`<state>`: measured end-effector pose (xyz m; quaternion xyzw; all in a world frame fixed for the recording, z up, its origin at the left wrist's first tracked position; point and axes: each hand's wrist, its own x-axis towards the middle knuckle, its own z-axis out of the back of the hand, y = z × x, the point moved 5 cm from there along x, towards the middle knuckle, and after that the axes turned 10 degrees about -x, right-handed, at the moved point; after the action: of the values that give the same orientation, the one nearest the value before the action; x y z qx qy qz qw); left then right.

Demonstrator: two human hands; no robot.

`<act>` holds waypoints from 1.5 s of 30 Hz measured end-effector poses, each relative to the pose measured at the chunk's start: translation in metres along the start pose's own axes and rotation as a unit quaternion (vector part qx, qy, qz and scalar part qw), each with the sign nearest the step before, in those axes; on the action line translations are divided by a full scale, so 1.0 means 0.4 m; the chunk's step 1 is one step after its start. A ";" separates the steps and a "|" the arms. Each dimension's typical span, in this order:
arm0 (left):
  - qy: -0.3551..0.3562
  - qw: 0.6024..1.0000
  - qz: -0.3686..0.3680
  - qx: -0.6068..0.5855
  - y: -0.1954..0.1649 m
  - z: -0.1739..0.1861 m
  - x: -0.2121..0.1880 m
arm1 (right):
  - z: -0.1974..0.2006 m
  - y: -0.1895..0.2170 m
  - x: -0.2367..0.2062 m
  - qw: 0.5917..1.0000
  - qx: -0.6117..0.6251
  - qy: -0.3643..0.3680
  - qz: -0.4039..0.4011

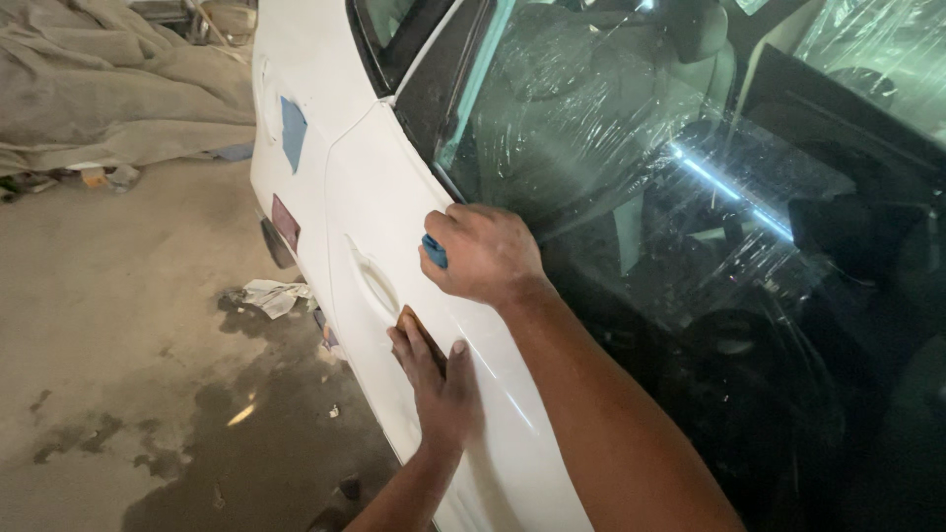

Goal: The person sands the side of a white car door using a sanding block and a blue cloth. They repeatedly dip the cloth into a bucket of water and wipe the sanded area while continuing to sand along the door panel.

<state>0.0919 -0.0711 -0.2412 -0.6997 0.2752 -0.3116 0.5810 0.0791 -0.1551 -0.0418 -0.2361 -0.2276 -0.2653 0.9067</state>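
Two hands on the white door: your right hand has its grip closed on a blue cloth at 12 o'clock from the left hand, which presses a brown block flat by the handle.

You have no screens or signs before you. Clear plastic wrapping film covers the car window above the door's upper edge. Two tape-like patches sit on the white rear panel: a blue one above, a dark reddish one below.
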 end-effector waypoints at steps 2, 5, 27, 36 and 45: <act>0.012 0.999 0.036 0.004 0.020 -0.006 -0.019 | 0.000 0.000 0.001 1.000 0.001 -0.005 0.003; 0.030 0.998 -0.046 0.021 0.032 -0.016 -0.077 | 0.003 0.001 0.002 1.000 0.009 -0.021 0.008; 0.018 0.998 -0.052 -0.026 0.092 -0.019 -0.133 | 0.014 0.002 -0.004 0.999 0.015 -0.048 0.008; -0.006 0.992 -0.128 0.003 0.032 -0.008 -0.119 | 0.009 0.000 -0.007 0.999 0.013 -0.040 0.005; -0.021 0.997 -0.074 -0.002 0.047 -0.003 -0.043 | 0.013 0.005 0.001 1.000 -0.002 -0.022 0.005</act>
<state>0.0793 -0.0620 -0.2617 -0.7257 0.2111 -0.3382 0.5608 0.0788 -0.1510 -0.0382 -0.2448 -0.2461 -0.2562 0.9021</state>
